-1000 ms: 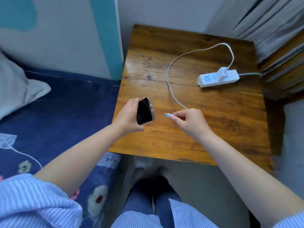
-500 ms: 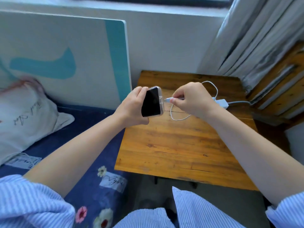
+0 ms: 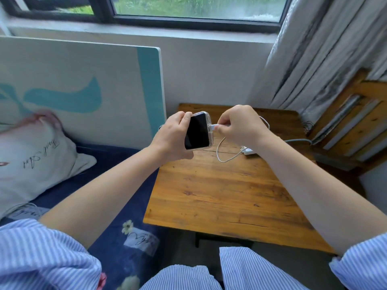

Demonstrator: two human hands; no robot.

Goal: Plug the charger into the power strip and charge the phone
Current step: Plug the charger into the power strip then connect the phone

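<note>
— Above the wooden table (image 3: 219,195), the left hand (image 3: 170,138) wraps the phone (image 3: 198,130); the right hand (image 3: 238,126) pinches the cable plug (image 3: 212,127) at its port.

— Risk?

— A tilted plug could jam. The screen's dark, and the power strip (image 3: 248,151) is mostly hidden.

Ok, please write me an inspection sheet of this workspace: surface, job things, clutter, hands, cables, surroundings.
Surface: wooden table, mostly bare.
Job's things: phone, dark screen, clear case, held above the table; power strip mostly hidden by the arm.
Clutter: nothing seen.
Grippers: left hand grips the phone; right hand pinches the connector at the phone's edge.
Cables: white cable loops over the table.
Surroundings: pillow, window, curtain.
</note>
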